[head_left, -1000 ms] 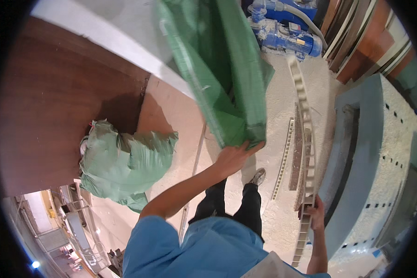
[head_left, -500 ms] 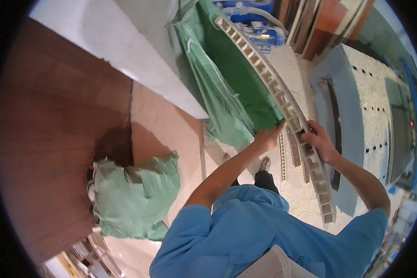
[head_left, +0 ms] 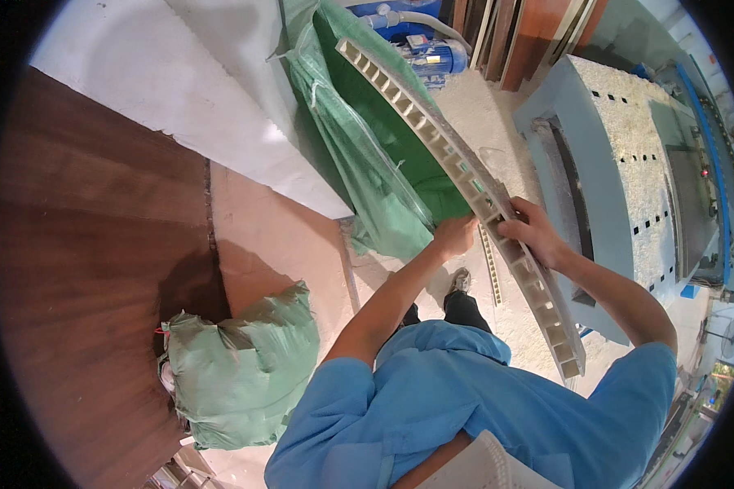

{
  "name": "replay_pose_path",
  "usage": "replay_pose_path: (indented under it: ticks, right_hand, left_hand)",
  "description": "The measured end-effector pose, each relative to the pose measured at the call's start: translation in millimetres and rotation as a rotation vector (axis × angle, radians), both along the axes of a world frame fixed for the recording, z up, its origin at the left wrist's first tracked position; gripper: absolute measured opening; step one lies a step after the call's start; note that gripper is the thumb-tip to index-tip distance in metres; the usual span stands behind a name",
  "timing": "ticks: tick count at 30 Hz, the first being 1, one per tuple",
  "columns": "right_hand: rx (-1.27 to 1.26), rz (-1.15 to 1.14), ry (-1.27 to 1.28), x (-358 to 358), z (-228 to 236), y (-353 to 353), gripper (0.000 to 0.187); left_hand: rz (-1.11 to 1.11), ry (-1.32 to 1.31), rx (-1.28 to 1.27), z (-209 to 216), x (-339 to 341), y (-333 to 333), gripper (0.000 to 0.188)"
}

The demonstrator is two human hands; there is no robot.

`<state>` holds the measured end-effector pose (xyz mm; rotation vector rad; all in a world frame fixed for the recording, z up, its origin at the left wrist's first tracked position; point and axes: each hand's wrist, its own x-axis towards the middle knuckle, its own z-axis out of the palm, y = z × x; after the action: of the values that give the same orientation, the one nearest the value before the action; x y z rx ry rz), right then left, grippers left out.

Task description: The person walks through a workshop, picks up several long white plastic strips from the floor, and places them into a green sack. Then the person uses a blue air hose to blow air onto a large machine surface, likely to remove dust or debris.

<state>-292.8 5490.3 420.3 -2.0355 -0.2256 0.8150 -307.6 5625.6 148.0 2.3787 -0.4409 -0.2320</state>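
Note:
A long hollow-core panel strip, pale with a row of square cells along its edge, slants from the upper middle down to the right of my body. My right hand is closed round its lower half, the thumb on the cell side and the fingers over the far face. At the strip's left edge, my left hand is curled beside the near corner of a big green woven sack. Whatever lies in the left fingers is hidden. The sack hangs open, and the strip's upper half passes over its mouth.
A filled green sack stands at left by a brown board. A blue-grey machine with a dusty top is at right. Beyond are a blue motor and leaning boards. A thin strip lies on the dusty floor.
The whole view has shifted, so the strip, sack and machine sit farther left in the picture. Both hands keep nearly the same places on and beside the strip.

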Motion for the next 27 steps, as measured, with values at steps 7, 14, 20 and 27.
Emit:
replay_pose_path:
  ticks: [7, 14, 20, 27]
  right_hand:
    - [-0.003, -0.003, 0.067, -23, 13, -10, 0.061]
    - [0.047, -0.032, 0.02, -10, 1, -8, 0.066]
    - [-0.089, 0.098, -0.085, -42, 22, -57, 0.071]
    - [0.357, -0.063, 0.529, 18, -34, 5, 0.047]
  left_hand:
    - [0.058, -0.221, -0.123, -36, 16, -8, 0.051]
    - [0.055, 0.092, 0.057, -9, 23, -1, 0.051]
    - [0.038, -0.073, -0.106, -38, 48, -5, 0.046]
    - [-0.094, -0.517, -0.15, 10, -5, -24, 0.052]
